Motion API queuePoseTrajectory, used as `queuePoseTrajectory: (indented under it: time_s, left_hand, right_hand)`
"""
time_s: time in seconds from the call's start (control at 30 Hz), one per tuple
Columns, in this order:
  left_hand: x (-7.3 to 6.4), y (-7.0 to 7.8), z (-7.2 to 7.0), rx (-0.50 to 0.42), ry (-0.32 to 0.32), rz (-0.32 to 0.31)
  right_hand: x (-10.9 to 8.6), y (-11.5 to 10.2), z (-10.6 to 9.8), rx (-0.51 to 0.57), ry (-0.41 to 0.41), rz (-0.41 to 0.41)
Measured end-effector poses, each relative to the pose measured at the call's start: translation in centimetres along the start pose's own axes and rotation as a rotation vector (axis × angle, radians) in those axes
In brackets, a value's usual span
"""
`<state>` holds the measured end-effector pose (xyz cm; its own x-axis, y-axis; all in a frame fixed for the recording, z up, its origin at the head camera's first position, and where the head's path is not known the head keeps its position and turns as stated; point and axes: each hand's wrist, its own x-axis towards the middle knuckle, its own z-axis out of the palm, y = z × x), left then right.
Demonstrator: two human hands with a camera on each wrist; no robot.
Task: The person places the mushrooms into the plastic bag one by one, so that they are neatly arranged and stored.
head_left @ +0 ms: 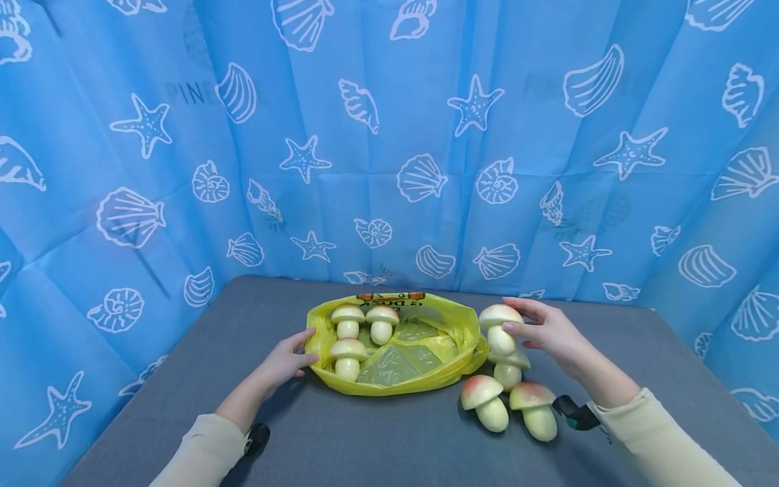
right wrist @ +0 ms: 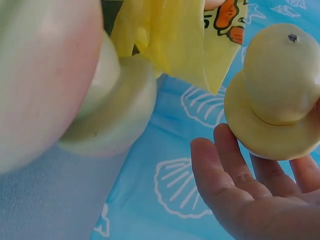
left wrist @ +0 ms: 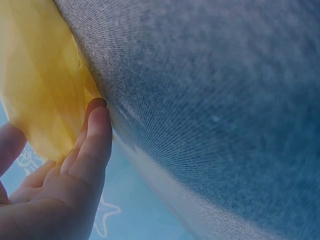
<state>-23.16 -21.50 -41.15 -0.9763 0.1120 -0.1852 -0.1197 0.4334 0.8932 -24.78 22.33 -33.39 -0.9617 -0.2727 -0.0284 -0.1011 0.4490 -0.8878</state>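
A yellow plastic bag (head_left: 395,389) lies with its mouth spread wide, and several toy mushrooms (head_left: 347,358) stand inside at its left. My left hand (head_left: 286,365) touches the bag's left rim, fingers fairly straight in the left wrist view against the yellow plastic (left wrist: 45,75). At the bag's right side, my right hand (head_left: 544,331) holds a mushroom (head_left: 500,331) by thumb and fingers, raised above the others. The right wrist view shows this held mushroom (right wrist: 282,75) with its rounded stem upward in the picture. Below the hand, loose mushrooms (head_left: 487,402) lie on the table.
The grey table (head_left: 377,446) runs back to a blue curtain (head_left: 389,135) printed with white shells and starfish. One mushroom (head_left: 510,370) sits against the bag's right side, partly covered by the held one. Another mushroom (head_left: 533,412) lies near the right wrist's dark strap (head_left: 575,412).
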Motion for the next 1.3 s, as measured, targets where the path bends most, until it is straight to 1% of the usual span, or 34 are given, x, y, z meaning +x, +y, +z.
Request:
queuePoseTrajectory:
  time_s: [0.73,0.93,1.07,1.3]
  left_hand:
    - [0.0,0.1,0.0,0.006,-0.006,-0.007]
    - [0.0,0.1,-0.1,0.001,-0.015,-0.002]
    - [0.0,0.0,-0.1,0.001,-0.009,-0.004]
    - [0.1,-0.1,-0.1,0.003,-0.006,0.000]
  right_hand:
    - [1.0,-2.0,2.1,0.100,-0.033,0.003]
    - [1.3,-2.5,2.8,0.102,-0.054,0.032]
    - [1.6,-2.8,3.5,0.111,-0.068,0.053]
    - [2.0,-3.2,4.6,0.130,-0.094,0.061]
